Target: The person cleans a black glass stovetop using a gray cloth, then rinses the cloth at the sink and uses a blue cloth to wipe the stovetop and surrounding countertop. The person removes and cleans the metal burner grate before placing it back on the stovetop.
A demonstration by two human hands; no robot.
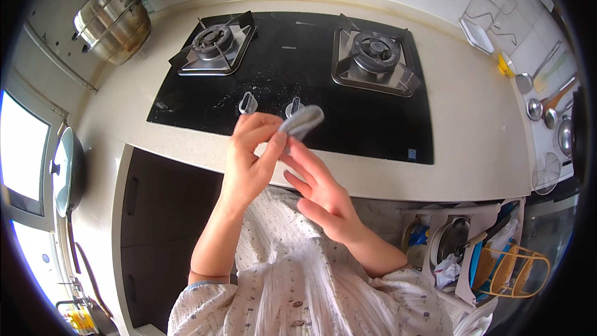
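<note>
My left hand [249, 156] pinches a folded grey cloth [305, 121] between thumb and fingers, above the front edge of a black glass gas cooktop [298, 74]. The cloth is slightly blurred and folds over into a loop. My right hand [326, 200] is just below it with fingers apart, the fingertips close to the cloth and my left thumb; whether they touch the cloth is hard to tell. Behind my hands are two control knobs, the left knob [248, 102] and the right knob [294, 106]. Wet-looking smears and specks mark the glass around them.
A left burner [213, 42] and a right burner [376, 52] carry metal pan supports. A steel steamer pot [112, 21] stands back left; a lidded pan [69, 172] is at the left. Ladles [535, 108] hang at right. Below, an open drawer rack [466, 252] holds lids and boards.
</note>
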